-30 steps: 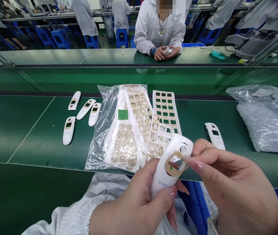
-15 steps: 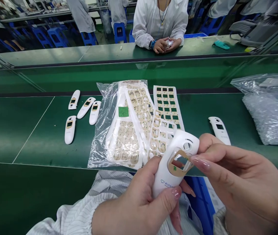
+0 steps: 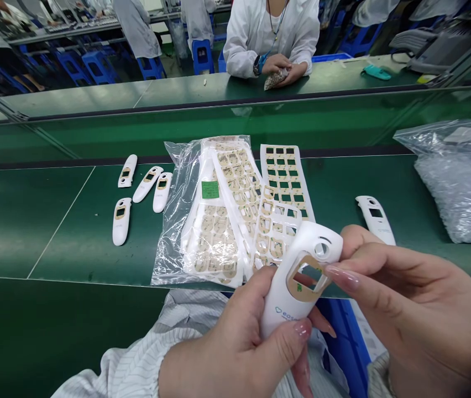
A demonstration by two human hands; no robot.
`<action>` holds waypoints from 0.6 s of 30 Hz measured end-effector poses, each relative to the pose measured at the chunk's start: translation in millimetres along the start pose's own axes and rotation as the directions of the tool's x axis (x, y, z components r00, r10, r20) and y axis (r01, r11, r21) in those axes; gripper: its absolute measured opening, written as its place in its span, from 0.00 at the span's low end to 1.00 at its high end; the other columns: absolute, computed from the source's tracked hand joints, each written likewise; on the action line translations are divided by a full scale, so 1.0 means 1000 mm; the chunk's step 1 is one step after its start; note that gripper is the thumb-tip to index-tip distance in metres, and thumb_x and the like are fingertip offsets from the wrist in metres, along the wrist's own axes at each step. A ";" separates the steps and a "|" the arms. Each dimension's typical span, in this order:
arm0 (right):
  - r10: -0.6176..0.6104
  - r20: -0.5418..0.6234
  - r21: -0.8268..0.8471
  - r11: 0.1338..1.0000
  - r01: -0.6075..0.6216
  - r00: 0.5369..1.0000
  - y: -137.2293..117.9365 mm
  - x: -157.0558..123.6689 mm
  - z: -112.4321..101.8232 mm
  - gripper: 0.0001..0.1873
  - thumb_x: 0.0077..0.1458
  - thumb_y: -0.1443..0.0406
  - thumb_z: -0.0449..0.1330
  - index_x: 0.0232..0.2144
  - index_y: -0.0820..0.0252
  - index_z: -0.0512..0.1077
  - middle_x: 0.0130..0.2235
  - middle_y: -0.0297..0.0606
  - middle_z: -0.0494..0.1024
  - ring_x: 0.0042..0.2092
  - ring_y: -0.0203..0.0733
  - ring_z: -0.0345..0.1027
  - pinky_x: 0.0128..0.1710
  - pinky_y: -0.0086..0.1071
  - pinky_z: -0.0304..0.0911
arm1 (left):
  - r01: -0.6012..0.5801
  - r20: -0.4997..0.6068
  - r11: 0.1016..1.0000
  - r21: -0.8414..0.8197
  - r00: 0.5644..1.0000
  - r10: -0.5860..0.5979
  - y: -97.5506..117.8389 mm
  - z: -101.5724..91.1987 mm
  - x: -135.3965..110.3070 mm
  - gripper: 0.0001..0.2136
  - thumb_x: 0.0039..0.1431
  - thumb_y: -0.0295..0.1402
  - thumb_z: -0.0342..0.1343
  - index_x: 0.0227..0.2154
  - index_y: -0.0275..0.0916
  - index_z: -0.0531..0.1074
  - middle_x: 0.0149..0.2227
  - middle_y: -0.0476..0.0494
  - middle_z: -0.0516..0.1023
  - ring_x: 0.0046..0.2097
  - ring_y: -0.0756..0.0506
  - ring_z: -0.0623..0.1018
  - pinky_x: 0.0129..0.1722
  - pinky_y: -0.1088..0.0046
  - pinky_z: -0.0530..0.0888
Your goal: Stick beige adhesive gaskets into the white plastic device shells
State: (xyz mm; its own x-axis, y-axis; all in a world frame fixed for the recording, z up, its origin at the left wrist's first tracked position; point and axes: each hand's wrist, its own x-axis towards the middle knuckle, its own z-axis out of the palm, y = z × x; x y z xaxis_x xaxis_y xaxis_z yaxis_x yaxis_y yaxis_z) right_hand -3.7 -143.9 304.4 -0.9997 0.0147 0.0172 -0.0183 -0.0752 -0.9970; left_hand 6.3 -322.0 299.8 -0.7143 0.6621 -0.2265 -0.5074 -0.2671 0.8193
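From where I stand, the left hand (image 3: 239,348) grips the shell (image 3: 277,293) low, near the table (image 3: 65,221) edge, probably so its face stays exposed. The right hand (image 3: 422,304) pinches the sticker (image 3: 309,294) at its rim, likely for fine control. Sheets (image 3: 239,193) lie just beyond, seemingly within reach.

- Left hand (image 3: 246,337): clasped in a grip, thumb laid across the front.
- Right hand (image 3: 413,298): raised, thumb and forefinger tips close together.
- Left forearm (image 3: 113,370): sleeved, entering from lower left.
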 end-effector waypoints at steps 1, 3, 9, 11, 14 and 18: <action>-0.002 0.005 -0.003 1.000 0.002 1.000 0.000 0.001 -0.001 0.02 0.49 0.68 0.64 0.28 0.56 0.75 0.31 0.36 0.68 0.29 0.36 0.68 0.22 0.27 0.70 | 0.000 0.002 1.000 -0.001 1.000 0.000 0.000 0.000 0.000 0.16 0.61 0.40 0.52 0.47 0.40 0.58 0.45 0.37 0.70 0.23 0.59 0.68 0.24 0.81 0.72; -0.001 0.015 -0.003 1.000 0.001 1.000 0.001 0.002 -0.002 0.02 0.50 0.68 0.64 0.27 0.56 0.75 0.31 0.36 0.68 0.29 0.37 0.68 0.22 0.28 0.69 | 0.002 0.001 1.000 0.002 1.000 -0.002 0.000 -0.001 0.000 0.16 0.61 0.40 0.52 0.48 0.40 0.58 0.45 0.38 0.70 0.23 0.59 0.69 0.25 0.80 0.72; -0.030 0.025 -0.019 0.999 0.030 0.999 -0.003 0.002 -0.001 0.02 0.50 0.68 0.64 0.28 0.55 0.76 0.30 0.36 0.69 0.30 0.37 0.68 0.23 0.28 0.69 | 0.019 -0.013 1.000 0.006 1.000 -0.019 0.000 0.000 -0.001 0.18 0.61 0.40 0.52 0.50 0.39 0.58 0.43 0.39 0.70 0.23 0.59 0.68 0.25 0.81 0.72; 0.004 -0.001 -0.025 1.000 -0.004 1.000 -0.005 0.001 0.002 0.02 0.50 0.68 0.64 0.28 0.55 0.76 0.30 0.36 0.68 0.30 0.36 0.67 0.23 0.27 0.68 | 0.022 -0.012 1.000 0.011 1.000 -0.022 0.000 0.000 0.000 0.19 0.60 0.40 0.52 0.50 0.39 0.57 0.43 0.39 0.70 0.23 0.59 0.68 0.25 0.81 0.72; 0.032 -0.034 -0.022 0.999 -0.033 0.999 -0.006 0.001 0.004 0.02 0.49 0.68 0.65 0.27 0.55 0.76 0.30 0.36 0.68 0.30 0.36 0.67 0.23 0.28 0.68 | 0.016 -0.002 1.000 0.005 1.000 -0.016 0.001 0.000 0.001 0.19 0.60 0.40 0.52 0.51 0.40 0.57 0.43 0.39 0.70 0.22 0.59 0.68 0.24 0.81 0.72; 0.004 -0.017 -0.019 1.000 -0.005 1.000 -0.004 0.000 0.002 0.02 0.48 0.67 0.65 0.28 0.54 0.77 0.29 0.37 0.69 0.29 0.37 0.66 0.22 0.29 0.68 | 0.017 -0.007 1.000 -0.001 1.000 -0.017 0.002 -0.001 -0.001 0.18 0.61 0.40 0.52 0.51 0.41 0.58 0.43 0.40 0.70 0.23 0.59 0.68 0.25 0.81 0.72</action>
State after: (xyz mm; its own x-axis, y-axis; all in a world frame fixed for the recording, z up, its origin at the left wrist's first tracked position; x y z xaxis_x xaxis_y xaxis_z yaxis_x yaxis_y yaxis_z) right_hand -3.9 -145.9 308.7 -0.9994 0.0311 0.0117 -0.0134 -0.0562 -0.9983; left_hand 5.4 -323.4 301.0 -0.7090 0.6615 -0.2444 -0.5199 -0.2562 0.8149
